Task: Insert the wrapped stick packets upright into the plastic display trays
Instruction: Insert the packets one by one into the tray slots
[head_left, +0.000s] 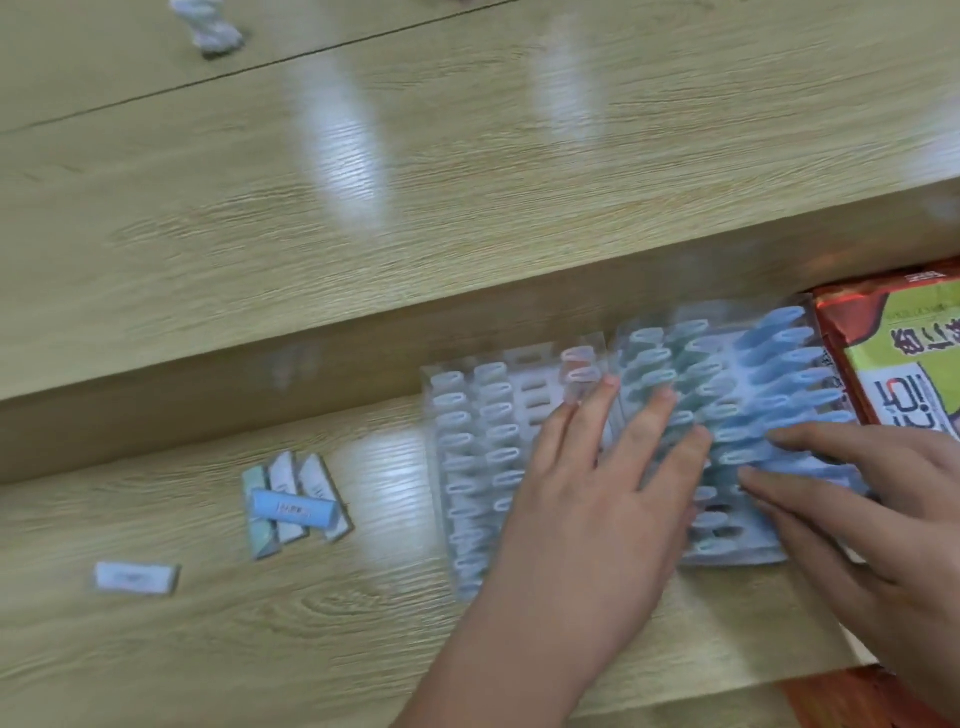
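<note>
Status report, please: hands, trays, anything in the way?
Left hand flat across both trays, right hand flat on right tray, mostly full. Left tray has empty slots. Loose packets lie left. Nothing blocking.

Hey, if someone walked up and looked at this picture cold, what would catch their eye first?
The left hand and right hand lie flat, fingers straight, on two clear trays holding rows of upright blue and white packets, lower right. To their left a small pile of loose packets and one single packet lie on the wooden table. A red bag sits at the right edge.
</note>
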